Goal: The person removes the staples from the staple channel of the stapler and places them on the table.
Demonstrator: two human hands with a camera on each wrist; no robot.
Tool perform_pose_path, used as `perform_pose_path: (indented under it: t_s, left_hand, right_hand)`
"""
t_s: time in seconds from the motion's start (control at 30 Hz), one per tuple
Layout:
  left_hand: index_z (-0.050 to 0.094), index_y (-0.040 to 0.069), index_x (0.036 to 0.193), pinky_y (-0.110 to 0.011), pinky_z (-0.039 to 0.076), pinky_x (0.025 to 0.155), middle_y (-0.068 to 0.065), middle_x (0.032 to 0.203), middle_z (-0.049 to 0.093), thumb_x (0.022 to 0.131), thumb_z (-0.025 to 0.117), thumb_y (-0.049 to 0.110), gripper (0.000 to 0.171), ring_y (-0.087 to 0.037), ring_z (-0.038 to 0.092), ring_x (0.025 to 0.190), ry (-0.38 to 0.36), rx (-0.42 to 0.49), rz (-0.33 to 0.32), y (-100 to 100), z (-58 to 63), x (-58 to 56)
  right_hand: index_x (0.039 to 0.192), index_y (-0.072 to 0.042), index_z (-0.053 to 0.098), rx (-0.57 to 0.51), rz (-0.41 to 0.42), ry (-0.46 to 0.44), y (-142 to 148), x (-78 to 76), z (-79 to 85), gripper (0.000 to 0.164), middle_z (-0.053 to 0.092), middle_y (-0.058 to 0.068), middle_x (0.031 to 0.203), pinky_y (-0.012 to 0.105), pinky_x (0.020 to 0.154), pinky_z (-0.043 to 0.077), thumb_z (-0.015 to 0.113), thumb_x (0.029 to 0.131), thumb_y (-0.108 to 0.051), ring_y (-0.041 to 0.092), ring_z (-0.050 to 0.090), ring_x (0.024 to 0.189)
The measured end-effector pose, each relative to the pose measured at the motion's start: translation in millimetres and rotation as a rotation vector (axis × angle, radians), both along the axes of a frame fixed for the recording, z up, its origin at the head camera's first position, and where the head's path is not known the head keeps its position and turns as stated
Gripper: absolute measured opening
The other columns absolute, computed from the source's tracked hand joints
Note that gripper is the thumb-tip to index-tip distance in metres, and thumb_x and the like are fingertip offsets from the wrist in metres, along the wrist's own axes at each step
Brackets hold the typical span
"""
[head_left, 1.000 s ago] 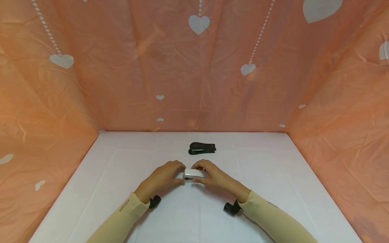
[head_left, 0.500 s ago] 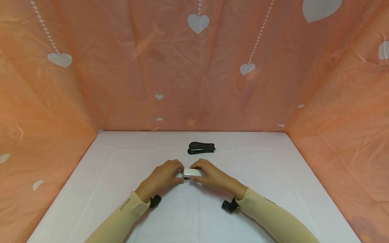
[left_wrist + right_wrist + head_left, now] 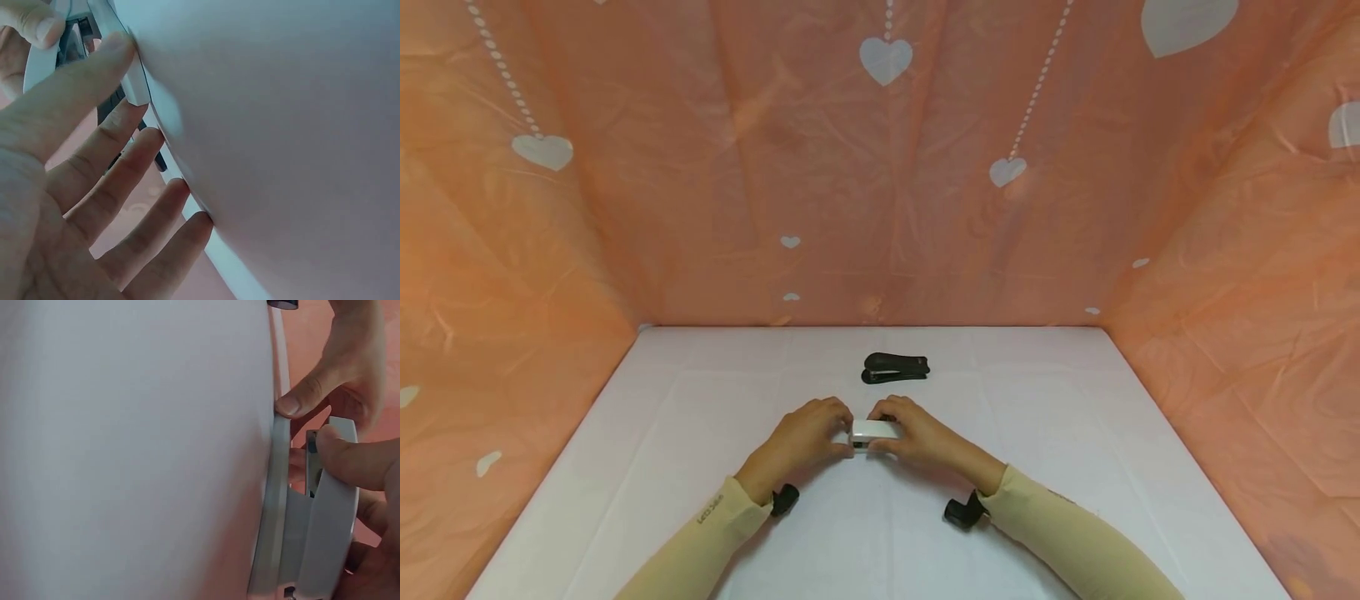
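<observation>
A white stapler (image 3: 874, 430) sits between the two hands near the middle of the table. Its upper arm stands raised from the base in the right wrist view, with a gap showing between them. The left hand (image 3: 808, 433) pinches the left end of the stapler's base (image 3: 139, 87), thumb on the near side and index finger opposite; its other fingertips rest on the tabletop. The right hand (image 3: 925, 433) grips the upper arm (image 3: 331, 519), thumb near its front end and fingers on the far side. Part of the stapler is hidden behind the right hand in the head view.
A black stapler (image 3: 895, 367) lies on the white-covered table (image 3: 737, 367) beyond the hands. Orange sheeting (image 3: 880, 208) with white hearts rises behind the table and on both sides. Black wrist cameras sit below both wrists.
Both hands keep their hold on the white stapler with hardly any movement. The right wrist and forearm have shifted slightly left, and the head view has drifted a little.
</observation>
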State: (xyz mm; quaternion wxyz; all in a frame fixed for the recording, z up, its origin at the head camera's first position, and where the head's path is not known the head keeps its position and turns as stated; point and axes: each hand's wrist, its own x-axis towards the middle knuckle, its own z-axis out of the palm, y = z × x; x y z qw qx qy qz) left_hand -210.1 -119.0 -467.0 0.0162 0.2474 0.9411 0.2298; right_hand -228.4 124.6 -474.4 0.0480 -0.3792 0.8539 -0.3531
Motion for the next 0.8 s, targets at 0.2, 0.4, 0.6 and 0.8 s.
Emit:
perform_pose_path:
  t_s: [0.2,0.4,0.6,0.8]
  left_hand:
    - [0.077,0.014,0.103,-0.051,0.058,0.087,-0.001,0.117,0.073,0.081,0.096,0.021,0.03,-0.028,0.069,0.107,0.018,-0.02,-0.006,2.3,1.0,1.2]
    - [0.077,0.011,0.106,-0.05,0.059,0.087,-0.002,0.116,0.073,0.081,0.096,0.02,0.033,-0.028,0.069,0.106,0.015,-0.037,-0.016,4.3,3.3,1.4]
    - [0.077,0.011,0.105,-0.049,0.059,0.086,-0.002,0.115,0.073,0.081,0.097,0.02,0.033,-0.027,0.069,0.104,0.02,-0.046,-0.016,4.5,4.9,1.5]
    - [0.077,0.011,0.107,-0.049,0.059,0.088,-0.003,0.118,0.073,0.081,0.097,0.021,0.034,-0.028,0.069,0.105,0.01,-0.06,-0.017,4.5,5.5,1.8]
  right_hand:
    - [0.112,-0.015,0.07,-0.04,0.025,-0.028,0.2,-0.7,0.6,0.022,0.068,-0.003,0.107,0.033,0.094,0.044,0.083,0.096,-0.02,0.012,0.054,0.101]
    - [0.112,-0.016,0.07,-0.058,0.006,-0.054,1.0,-0.3,-0.9,0.021,0.069,-0.004,0.108,0.036,0.096,0.043,0.083,0.096,-0.021,0.012,0.054,0.102]
    - [0.116,-0.018,0.07,-0.052,-0.016,-0.074,1.7,-0.7,-3.9,0.023,0.068,-0.005,0.112,0.039,0.1,0.043,0.082,0.097,-0.024,0.014,0.055,0.108]
    - [0.116,-0.02,0.07,-0.066,-0.013,-0.086,2.6,-2.1,-7.6,0.023,0.068,-0.006,0.112,0.039,0.099,0.042,0.082,0.097,-0.023,0.015,0.054,0.107]
